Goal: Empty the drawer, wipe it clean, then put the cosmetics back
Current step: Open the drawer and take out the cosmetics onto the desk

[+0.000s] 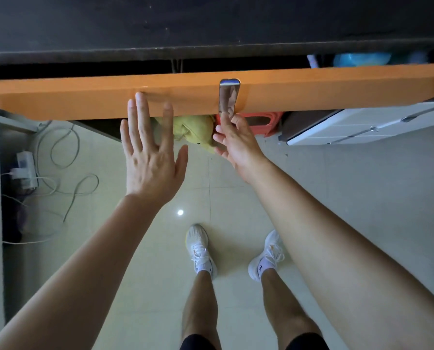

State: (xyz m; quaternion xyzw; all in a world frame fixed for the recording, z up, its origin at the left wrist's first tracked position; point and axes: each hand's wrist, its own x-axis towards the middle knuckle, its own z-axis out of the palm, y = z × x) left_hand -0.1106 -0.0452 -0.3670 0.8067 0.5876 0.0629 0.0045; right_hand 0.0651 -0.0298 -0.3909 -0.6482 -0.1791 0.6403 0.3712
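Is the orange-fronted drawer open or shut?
Slightly open: a dark gap separates the orange drawer front from the black desktop, with blue items visible inside.

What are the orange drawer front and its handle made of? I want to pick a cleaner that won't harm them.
The orange drawer front looks like glossy laminate or lacquered board: even colour and a soft sheen, though the core is hidden. The handle looks like polished metal, probably chrome or steel: it mirrors its surroundings. The right hand touches its lower end.
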